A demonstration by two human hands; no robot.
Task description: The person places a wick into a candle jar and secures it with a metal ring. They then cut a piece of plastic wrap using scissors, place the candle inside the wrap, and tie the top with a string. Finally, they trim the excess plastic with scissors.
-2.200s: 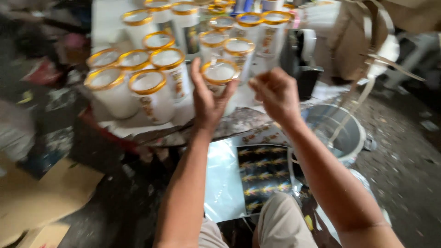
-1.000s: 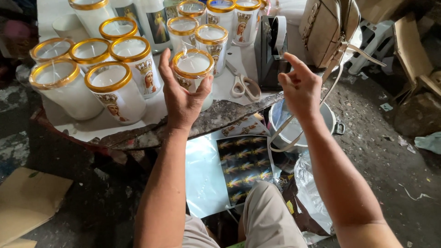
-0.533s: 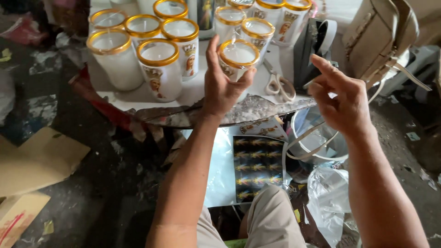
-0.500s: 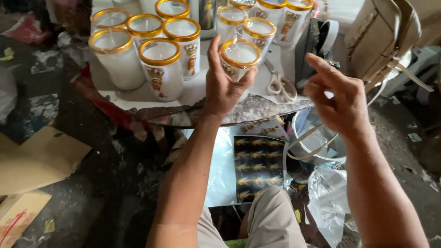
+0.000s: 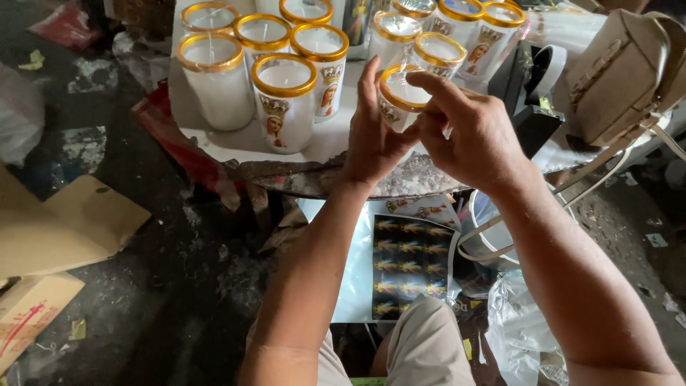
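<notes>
- The left hand [image 5: 371, 139] had its grip closed round a gold-rimmed glass candle [image 5: 399, 96], thumb on one side, fingers on the other.
- The right hand [image 5: 468, 132] pinched at the candle's rim with fingertips together.
- The candle stood at the near edge of the table [image 5: 214, 143], beside other gold-rimmed candles [image 5: 284, 100].
- A sticker sheet [image 5: 411, 264] lay below, over the person's lap.
</notes>
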